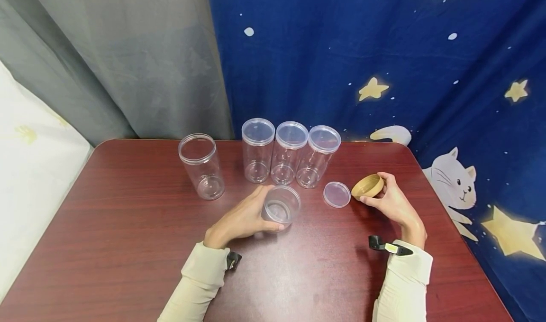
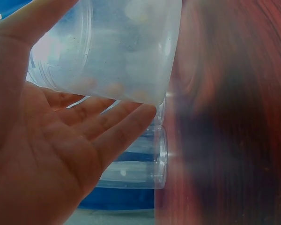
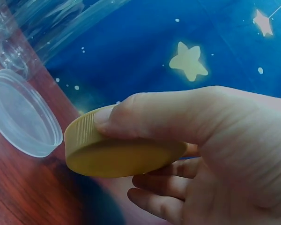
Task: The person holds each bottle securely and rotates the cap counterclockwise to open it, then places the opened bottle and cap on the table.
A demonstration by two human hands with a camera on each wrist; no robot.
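My left hand [image 1: 243, 217] grips a clear plastic jar [image 1: 294, 207] with no lid on it, thumb on the near side. In the left wrist view the fingers curve along the wall of this jar [image 2: 126, 51]; whether its base touches the table cannot be told. My right hand [image 1: 401, 208] pinches a yellow screw lid [image 1: 368, 187] by its rim, tilted, with its hollow side showing in the head view. The ribbed edge of that yellow lid [image 3: 82, 136] shows under the thumb in the right wrist view. Left of it, a clear lid [image 1: 337, 194] lies on the table.
Three clear jars with lids stand side by side at the back: a left one [image 1: 257, 153], a middle one [image 1: 286, 156] and a right one [image 1: 314, 158]. Farther left stands a lidless clear jar [image 1: 204, 170]. Behind the reddish-brown table [image 1: 128, 227] hangs a blue curtain [image 1: 298, 51].
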